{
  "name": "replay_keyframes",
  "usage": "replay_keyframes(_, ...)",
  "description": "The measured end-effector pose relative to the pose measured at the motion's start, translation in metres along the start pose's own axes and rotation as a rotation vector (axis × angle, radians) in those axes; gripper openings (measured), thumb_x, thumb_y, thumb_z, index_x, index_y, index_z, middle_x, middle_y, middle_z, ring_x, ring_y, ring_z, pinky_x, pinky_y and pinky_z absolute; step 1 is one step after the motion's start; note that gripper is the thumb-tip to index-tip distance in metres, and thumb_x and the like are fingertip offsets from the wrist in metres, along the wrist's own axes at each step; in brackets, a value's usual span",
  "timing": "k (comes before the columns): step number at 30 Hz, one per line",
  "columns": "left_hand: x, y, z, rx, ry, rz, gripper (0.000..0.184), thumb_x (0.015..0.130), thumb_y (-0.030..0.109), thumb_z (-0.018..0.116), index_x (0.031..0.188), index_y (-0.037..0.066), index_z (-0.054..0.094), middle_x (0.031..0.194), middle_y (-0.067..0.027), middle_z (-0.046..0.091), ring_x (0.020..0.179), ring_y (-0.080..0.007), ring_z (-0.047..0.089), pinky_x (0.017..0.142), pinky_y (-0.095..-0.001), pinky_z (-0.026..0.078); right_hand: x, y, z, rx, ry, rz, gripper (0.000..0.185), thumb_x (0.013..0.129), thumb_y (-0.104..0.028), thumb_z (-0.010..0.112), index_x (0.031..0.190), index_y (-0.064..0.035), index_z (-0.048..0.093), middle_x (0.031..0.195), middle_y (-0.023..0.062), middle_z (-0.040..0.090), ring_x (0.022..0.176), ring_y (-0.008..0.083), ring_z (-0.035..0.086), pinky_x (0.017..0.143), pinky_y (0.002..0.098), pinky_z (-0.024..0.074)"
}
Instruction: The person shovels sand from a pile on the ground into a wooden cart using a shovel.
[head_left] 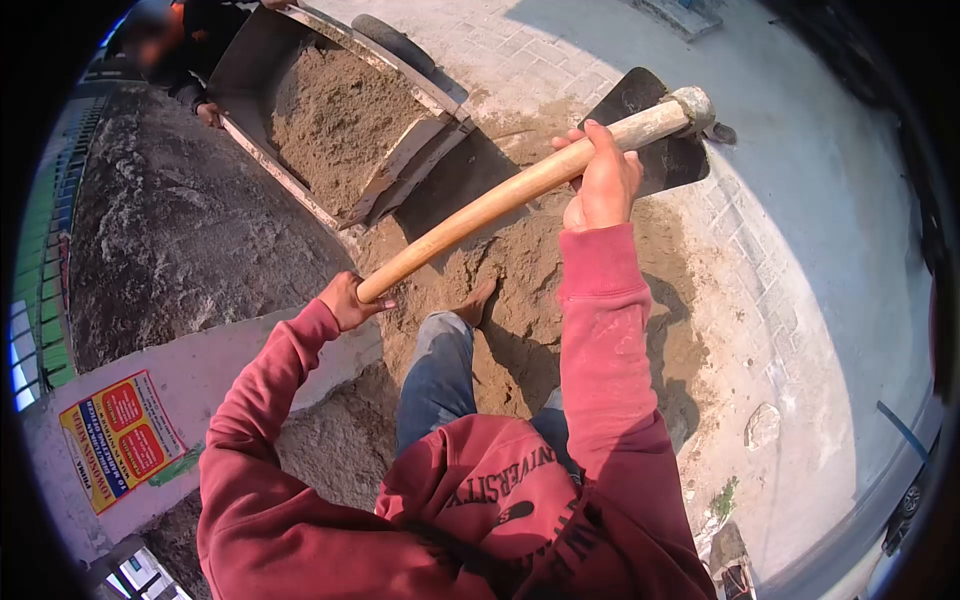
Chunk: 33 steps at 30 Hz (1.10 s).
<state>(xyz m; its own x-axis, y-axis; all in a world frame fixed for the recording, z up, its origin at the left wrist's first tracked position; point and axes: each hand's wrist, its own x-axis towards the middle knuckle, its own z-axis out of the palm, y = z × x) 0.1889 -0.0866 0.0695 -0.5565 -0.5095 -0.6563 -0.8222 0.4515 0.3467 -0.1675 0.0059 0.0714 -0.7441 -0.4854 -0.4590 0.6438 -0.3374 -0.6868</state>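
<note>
A hoe with a long wooden handle (490,214) is held up slantwise in front of me. My left hand (350,301) is closed round the lower end of the handle. Near the head end, my right hand (606,180) is wrapped round the wood. The dark flat metal blade (672,165) hangs beyond my right hand, above the ground. Below the hoe lies a pile of brown sand (530,290), and my bare foot (477,301) rests in it. A wooden-sided cart (404,160) at the upper left holds sand (340,110).
Another person's hand (210,114) rests on the cart's side. A tyre (393,45) is behind the cart. A low wall with a poster (122,440) stands at the left, beside rough dark ground (180,230). Paving (760,270) and a stone (762,426) lie at the right.
</note>
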Motion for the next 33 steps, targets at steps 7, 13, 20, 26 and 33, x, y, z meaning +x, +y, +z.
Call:
replay_keyframes(7, 0.174, 0.187, 0.239, -0.299, 0.164, -0.064, 0.052, 0.076, 0.050, 0.075, 0.080, -0.002, 0.068, 0.062, -0.0213, 0.061, 0.061, -0.0347, 0.064, 0.061, -0.0408, 0.049, 0.139, 0.019, -0.157, -0.646, 0.199, -0.339, 0.037, 0.094, -0.022, 0.054, 0.112, 0.0055, 0.036, 0.085, 0.0195, 0.060, 0.067, 0.0250, 0.066, 0.050, 0.0332, 0.0567)
replay_keyframes(13, 0.221, 0.063, 0.398, -0.271, -0.004, -0.264, 0.050, 0.078, 0.048, 0.068, 0.090, 0.000, 0.069, 0.081, -0.0255, 0.066, 0.081, -0.0427, 0.065, 0.071, -0.0468, 0.052, 0.079, 0.310, -0.300, -1.177, 0.429, 0.130, 0.046, 0.098, -0.037, 0.045, 0.113, 0.0046, 0.033, 0.081, 0.0270, 0.061, 0.074, 0.0448, 0.063, 0.065, 0.0506, 0.0486)
replay_keyframes(20, 0.080, -0.060, 0.448, -0.077, -0.511, -0.217, 0.044, 0.085, 0.048, 0.056, 0.116, 0.018, 0.065, 0.099, -0.0261, 0.066, 0.096, -0.0392, 0.066, 0.078, -0.0464, 0.051, -0.080, 0.482, -0.378, -0.777, 0.271, 1.086, 0.020, 0.093, -0.028, 0.050, 0.096, -0.0078, 0.052, 0.072, 0.0092, 0.056, 0.060, 0.0289, 0.060, 0.054, 0.0467, 0.0498)
replay_keyframes(26, 0.071, -0.022, 0.299, -0.038, -0.798, -0.130, 0.051, 0.081, 0.044, 0.065, 0.109, 0.001, 0.065, 0.095, -0.0274, 0.066, 0.094, -0.0389, 0.066, 0.079, -0.0442, 0.051, -0.061, 0.372, -0.311, -0.386, 0.378, 1.085, 0.016, 0.086, -0.022, 0.057, 0.093, -0.0085, 0.052, 0.076, 0.0089, 0.053, 0.065, 0.0274, 0.057, 0.061, 0.0468, 0.0515)
replay_keyframes(33, 0.076, -0.097, -0.033, -0.025, -0.917, 0.207, 0.043, 0.081, 0.041, 0.070, 0.102, 0.004, 0.063, 0.088, -0.0198, 0.066, 0.085, -0.0344, 0.064, 0.075, -0.0425, 0.049, -0.034, 0.317, -0.187, 0.099, 0.945, 0.607, 0.013, 0.085, -0.014, 0.052, 0.092, -0.0100, 0.042, 0.078, 0.0046, 0.043, 0.063, 0.0203, 0.046, 0.059, 0.0388, 0.0479)
